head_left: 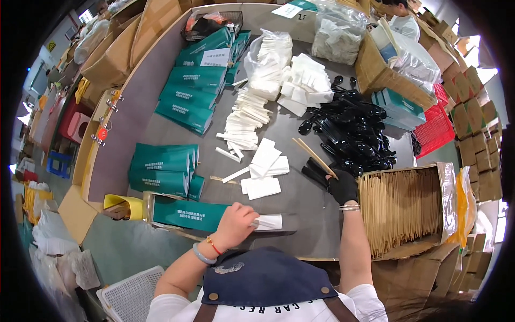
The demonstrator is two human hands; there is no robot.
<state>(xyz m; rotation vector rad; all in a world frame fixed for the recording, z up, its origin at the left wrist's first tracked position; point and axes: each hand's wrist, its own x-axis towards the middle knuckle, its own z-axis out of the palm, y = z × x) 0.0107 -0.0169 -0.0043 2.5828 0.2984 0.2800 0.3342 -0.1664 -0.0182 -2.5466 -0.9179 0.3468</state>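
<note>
My left hand (238, 222) is bare, its fingers curled together at the right end of a green printed paper sleeve (190, 213). A folded white paper napkin (270, 221) sticks out to the right from under the fingertips, so the hand seems to pinch its end. The sleeve lies in a low holder at the table's near edge. On the right, my right hand (343, 189) wears a black glove and is closed on a pair of wooden chopsticks (311, 153), which point up and left. Black handles (315, 174) lie against its fingers; whether it grips them is unclear.
A carton of chopsticks (399, 209) stands by my right forearm. Beyond lie heaped black plastic spoons (354, 129), napkin stacks (308, 83) and white paper-wrapped strips (247, 118). Green sleeves (185, 102) are piled at left. A partition (115, 145) edges the table; a yellow box (119, 206) sits at its corner.
</note>
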